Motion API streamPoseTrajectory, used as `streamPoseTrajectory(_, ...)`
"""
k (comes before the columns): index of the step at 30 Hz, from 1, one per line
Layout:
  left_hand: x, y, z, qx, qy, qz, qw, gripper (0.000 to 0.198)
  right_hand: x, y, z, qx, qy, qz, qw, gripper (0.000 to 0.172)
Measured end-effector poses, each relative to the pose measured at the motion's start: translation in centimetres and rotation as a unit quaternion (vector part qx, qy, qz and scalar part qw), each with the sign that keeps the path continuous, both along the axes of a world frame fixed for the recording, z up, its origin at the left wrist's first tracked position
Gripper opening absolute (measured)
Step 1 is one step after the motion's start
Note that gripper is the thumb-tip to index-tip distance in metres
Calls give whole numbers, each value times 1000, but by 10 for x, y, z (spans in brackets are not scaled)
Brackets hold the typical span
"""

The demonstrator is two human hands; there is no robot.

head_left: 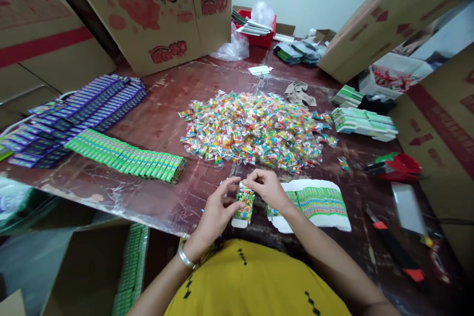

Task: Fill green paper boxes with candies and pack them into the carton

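A small green printed candy box (245, 206) is held upright near the table's front edge, its bottom flap hanging open. My left hand (218, 207) grips it from the left side, thumb across the printed front. At its top end, the fingers of my right hand (267, 188) pinch the flap. Under and beside my right wrist lies a fanned stack of flat green box blanks (320, 205) with white flaps. Just beyond my hands spreads a large heap of small clear candy packets (255, 128) with colourful pieces inside.
To the left lie a row of green boxes (129, 155) and rows of purple boxes (89, 108). Large cartons (155, 10) stand behind. On the right are more folded blanks (365, 122), a box cutter (394, 247) and a red-handled tool (398, 166).
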State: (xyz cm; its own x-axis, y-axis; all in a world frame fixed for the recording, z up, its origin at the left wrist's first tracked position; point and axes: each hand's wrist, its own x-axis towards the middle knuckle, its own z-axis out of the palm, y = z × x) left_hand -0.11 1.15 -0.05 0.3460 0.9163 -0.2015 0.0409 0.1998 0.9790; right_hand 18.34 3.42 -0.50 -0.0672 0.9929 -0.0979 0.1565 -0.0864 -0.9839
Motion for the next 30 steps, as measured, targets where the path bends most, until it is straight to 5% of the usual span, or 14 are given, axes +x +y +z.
streamPoseTrajectory(5, -1, 0, -6, -4, -7, -6, 1000, 50, -2, -11, 4, 73, -42, -25, 996, 30)
streamPoseTrajectory(8, -1, 3, -6, 1, -9, 11, 1000, 42, 1, -19, 9, 95, -50, 32, 994, 24)
streamPoseTrajectory(9, -2, 4, -6, 6, -11, 22, 1000, 39, 3, -22, 10, 103, -70, 67, 990, 28)
streamPoseTrajectory(12, -1, 8, -5, 14, -17, 50, 999, 37, 3, -28, 9, 148, -180, 135, 963, 83)
streamPoseTrajectory(13, -1, 9, -6, 16, -15, 56, 998, 36, 2, -29, 9, 168, -216, 139, 952, 90)
streamPoseTrajectory(17, -5, 14, -8, 46, 42, 30, 998, 27, -2, -30, 8, 216, -266, 172, 924, 80)
streamPoseTrajectory(21, -17, 17, -8, 1, 58, -19, 998, 31, 16, -19, 9, 173, -255, 194, 931, 93)
streamPoseTrajectory(24, -24, 15, -7, -83, 16, 1, 996, 44, 43, 0, 3, 152, -303, 20, 940, 56)
streamPoseTrajectory(26, -25, 13, -7, -110, -9, 14, 994, 50, 57, 18, -3, 179, -362, -75, 912, 27)
streamPoseTrajectory(30, -21, 15, -8, -73, -2, -4, 997, 43, 62, 53, -8, 257, -474, -33, 842, 35)
